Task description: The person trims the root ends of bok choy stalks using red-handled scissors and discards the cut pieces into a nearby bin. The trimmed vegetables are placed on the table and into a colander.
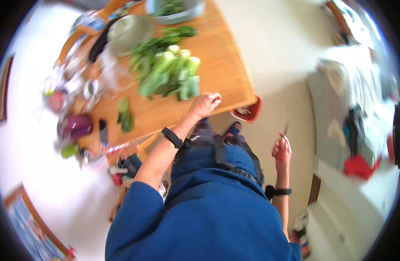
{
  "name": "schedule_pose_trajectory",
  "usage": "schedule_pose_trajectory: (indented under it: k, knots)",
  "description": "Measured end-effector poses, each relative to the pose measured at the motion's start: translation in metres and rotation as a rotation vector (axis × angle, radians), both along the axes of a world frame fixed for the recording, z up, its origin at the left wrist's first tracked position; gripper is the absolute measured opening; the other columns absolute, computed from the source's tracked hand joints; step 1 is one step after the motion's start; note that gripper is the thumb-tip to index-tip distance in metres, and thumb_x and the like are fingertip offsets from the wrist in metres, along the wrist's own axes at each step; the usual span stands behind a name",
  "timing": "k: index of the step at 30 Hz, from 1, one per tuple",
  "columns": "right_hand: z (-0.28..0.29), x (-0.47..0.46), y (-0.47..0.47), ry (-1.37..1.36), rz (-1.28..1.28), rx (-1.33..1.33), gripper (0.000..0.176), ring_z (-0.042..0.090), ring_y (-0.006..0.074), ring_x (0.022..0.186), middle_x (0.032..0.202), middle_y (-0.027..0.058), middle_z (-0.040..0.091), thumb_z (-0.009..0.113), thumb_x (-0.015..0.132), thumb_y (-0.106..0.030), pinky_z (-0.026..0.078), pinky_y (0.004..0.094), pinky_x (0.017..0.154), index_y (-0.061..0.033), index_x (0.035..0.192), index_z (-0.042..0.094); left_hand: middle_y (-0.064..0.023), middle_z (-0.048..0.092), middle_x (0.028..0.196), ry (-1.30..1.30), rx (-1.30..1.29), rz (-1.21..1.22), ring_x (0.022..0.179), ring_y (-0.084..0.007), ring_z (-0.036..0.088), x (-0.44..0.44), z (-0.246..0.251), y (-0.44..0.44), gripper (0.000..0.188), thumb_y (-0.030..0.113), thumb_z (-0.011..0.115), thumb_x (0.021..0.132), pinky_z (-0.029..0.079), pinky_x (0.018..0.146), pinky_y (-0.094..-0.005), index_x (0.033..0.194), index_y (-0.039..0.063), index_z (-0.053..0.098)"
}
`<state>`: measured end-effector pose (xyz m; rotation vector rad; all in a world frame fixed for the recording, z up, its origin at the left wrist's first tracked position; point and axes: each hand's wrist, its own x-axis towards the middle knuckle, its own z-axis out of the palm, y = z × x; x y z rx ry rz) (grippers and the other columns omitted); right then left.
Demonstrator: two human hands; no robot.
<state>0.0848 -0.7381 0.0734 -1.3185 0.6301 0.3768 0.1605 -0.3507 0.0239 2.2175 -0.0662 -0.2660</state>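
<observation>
My left hand (207,104) is over the near edge of the wooden table (222,65), fingers curled, just below a bunch of leafy greens (170,71) with pale stalks; whether anything small is in it cannot be told. Out over the floor on the right, my right hand (282,148) grips a small knife (286,130), its thin blade pointing up and blurred. One separate leafy green (124,114) lies to the left on the table. More greens (172,7) are in a light blue basin (169,19) at the far end.
A red bin (253,112) stands on the floor by the table corner. On the left of the table are a phone-like dark object (103,130), a purple container (76,126), plastic bags (111,71) and a whitish container (129,34). A cloth-covered sofa or bed (327,101) is at right.
</observation>
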Motion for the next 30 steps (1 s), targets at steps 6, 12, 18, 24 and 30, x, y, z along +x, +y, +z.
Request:
schedule_pose_trajectory:
  k: [6,12,18,24,30]
  knots:
    - [0.019,0.025,0.033,-0.05,0.4,-0.016,0.04,0.042,0.0038,0.056,0.075,-0.0025,0.048,0.055,0.098,-0.027,0.033,0.0184,0.048,-0.0042,0.13,0.049,-0.0111,0.066,0.084,-0.07,0.242,0.948,0.073,-0.0266,0.063,-0.108,-0.028,0.193,0.021,0.027,0.064,0.089,0.049,0.066,-0.0383,0.096,0.008,0.061]
    - [0.041,0.061,0.123,-0.031,0.788,-0.088,0.04,0.043,0.0029,0.065,0.08,-0.0039,0.05,0.056,0.094,-0.013,0.036,0.0171,0.057,-0.0028,0.132,0.05,-0.0228,0.065,0.107,-0.088,0.606,1.071,0.102,-0.0398,0.061,-0.142,-0.061,0.358,0.045,0.032,0.067,0.084,0.048,0.087,-0.0447,0.114,-0.001,0.059]
    - [0.047,0.073,0.22,-0.138,1.111,-0.284,0.041,0.047,0.0034,0.071,0.081,-0.0032,0.051,0.063,0.092,-0.015,0.041,0.0193,0.065,-0.0038,0.13,0.054,-0.0191,0.067,0.097,0.051,0.403,0.905,0.093,-0.0375,0.063,-0.134,-0.074,0.35,0.034,0.027,0.068,0.084,0.049,0.083,-0.0439,0.107,0.002,0.064]
    - [0.047,0.077,0.272,-0.213,1.206,-0.407,0.042,0.048,0.0042,0.072,0.08,-0.003,0.052,0.068,0.09,-0.018,0.043,0.0215,0.066,-0.0034,0.128,0.056,-0.0199,0.061,0.104,0.007,0.255,1.022,0.1,-0.0369,0.057,-0.132,-0.06,0.317,0.027,0.019,0.064,0.087,0.046,0.085,-0.0433,0.108,0.002,0.062]
    - [0.048,0.087,0.29,-0.154,1.256,-0.342,0.04,0.051,0.0041,0.077,0.082,-0.0035,0.051,0.063,0.095,-0.015,0.045,0.02,0.072,-0.0018,0.131,0.053,-0.0208,0.06,0.108,-0.141,0.523,0.997,0.101,-0.0394,0.056,-0.131,-0.05,0.296,0.041,0.021,0.073,0.08,0.046,0.085,-0.0458,0.113,0.002,0.058]
